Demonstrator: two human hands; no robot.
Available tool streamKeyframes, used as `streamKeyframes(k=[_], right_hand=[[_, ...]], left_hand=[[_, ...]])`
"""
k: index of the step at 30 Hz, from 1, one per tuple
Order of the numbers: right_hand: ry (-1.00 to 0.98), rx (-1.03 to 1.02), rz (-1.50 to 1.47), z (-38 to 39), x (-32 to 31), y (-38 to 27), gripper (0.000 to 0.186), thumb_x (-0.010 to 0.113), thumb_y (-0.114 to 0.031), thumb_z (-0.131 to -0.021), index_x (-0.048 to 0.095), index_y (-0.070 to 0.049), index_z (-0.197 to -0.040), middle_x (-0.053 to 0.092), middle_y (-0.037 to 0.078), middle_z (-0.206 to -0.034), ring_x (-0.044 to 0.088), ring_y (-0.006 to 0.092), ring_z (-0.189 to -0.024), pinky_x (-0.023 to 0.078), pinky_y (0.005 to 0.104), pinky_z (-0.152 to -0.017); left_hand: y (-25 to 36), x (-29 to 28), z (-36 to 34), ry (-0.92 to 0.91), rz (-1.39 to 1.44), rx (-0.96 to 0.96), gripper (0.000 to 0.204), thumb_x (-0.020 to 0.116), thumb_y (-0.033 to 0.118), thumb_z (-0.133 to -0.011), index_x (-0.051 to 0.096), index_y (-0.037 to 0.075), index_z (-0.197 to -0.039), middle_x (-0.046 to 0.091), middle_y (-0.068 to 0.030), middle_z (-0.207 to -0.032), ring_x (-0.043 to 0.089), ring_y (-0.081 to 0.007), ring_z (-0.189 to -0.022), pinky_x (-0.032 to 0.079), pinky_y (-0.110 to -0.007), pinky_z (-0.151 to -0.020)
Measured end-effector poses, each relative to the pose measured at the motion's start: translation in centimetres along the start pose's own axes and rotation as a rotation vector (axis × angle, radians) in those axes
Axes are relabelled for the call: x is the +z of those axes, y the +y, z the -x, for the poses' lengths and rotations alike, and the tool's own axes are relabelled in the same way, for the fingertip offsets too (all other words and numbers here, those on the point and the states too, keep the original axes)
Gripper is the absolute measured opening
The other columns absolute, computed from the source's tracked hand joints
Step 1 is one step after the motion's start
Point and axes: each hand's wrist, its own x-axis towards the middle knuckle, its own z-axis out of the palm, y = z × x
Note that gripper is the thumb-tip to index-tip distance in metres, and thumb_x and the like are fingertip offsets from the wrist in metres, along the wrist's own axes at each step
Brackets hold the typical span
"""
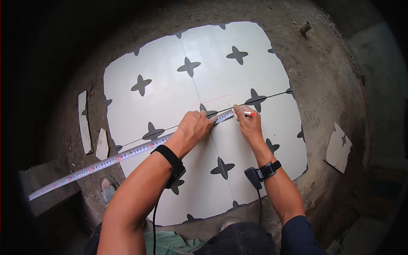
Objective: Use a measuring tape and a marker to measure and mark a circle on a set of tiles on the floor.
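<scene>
Left hand (194,127): presses flat on the tape measure (127,154), fingers closed down on the strip, pinning it to the tiles (170,85).
Right hand (248,123): its grip is narrow, fingers pinched around a red-tipped marker (247,113), which lies close to the tile surface.
Tape measure: lies on the tiled floor, its long axis running from the lower left, over bare mortar (323,76), up and right to its end just beside the right hand.
Key relation: the tape's end lies between the two hands; the marker sits just right of that end, the pinning hand just left of it.
Nearer hand: the left one touches the tape; whether the right fingers touch its end I cannot tell.
Joint line: the dark seam between tiles runs almost along the tape near the marker.
Around: cut tile pieces (85,121) lie on the mortar at both sides.
</scene>
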Motion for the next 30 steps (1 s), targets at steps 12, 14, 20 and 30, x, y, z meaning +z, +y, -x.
streamKeyframes(k=[12,14,20,30], right_hand=[[0.019,0.036,-0.012,0.8,0.0,0.1,0.059,0.057,-0.055,-0.1,0.069,0.001,-0.086,0.042,0.008,-0.052,0.038,0.0167,-0.051,0.034,0.0368,-0.049],[0.021,0.049,-0.002,1.0,-0.1,0.1,0.058,0.057,-0.054,-0.101,0.069,0.001,-0.087,0.043,0.008,-0.052,0.039,0.017,-0.051,0.034,0.0371,-0.049],[0.015,0.071,-0.006,1.4,0.0,0.1,0.057,0.057,-0.053,-0.101,0.068,0.001,-0.086,0.048,0.012,-0.053,0.045,0.0211,-0.05,0.037,0.0388,-0.05],[0.045,0.079,-0.017,2.3,0.1,0.0,0.058,0.057,-0.053,-0.101,0.066,0.002,-0.083,0.051,0.013,-0.055,0.046,0.0243,-0.052,0.039,0.0401,-0.052]], left_hand=[[-1.3,-1.5,-1.3,-0.074,-0.178,0.089,0.038,0.048,0.015,-0.102,0.061,0.022,-0.138,0.069,-0.0104,-0.092,0.071,-0.0241,-0.081,0.056,-0.034,-0.067],[-1.4,-1.8,-1.4,-0.091,-0.181,0.084,0.039,0.048,0.015,-0.102,0.061,0.024,-0.138,0.069,-0.0102,-0.092,0.071,-0.0238,-0.081,0.056,-0.034,-0.067],[-1.8,-2.1,-1.6,-0.12,-0.204,0.11,0.044,0.05,0.014,-0.101,0.057,0.029,-0.142,0.068,-0.01,-0.096,0.072,-0.0229,-0.084,0.056,-0.033,-0.068],[-2.3,-2.6,-2.1,-0.135,-0.215,0.149,0.047,0.052,0.015,-0.1,0.057,0.034,-0.143,0.067,-0.0106,-0.099,0.071,-0.0225,-0.088,0.056,-0.034,-0.071]])
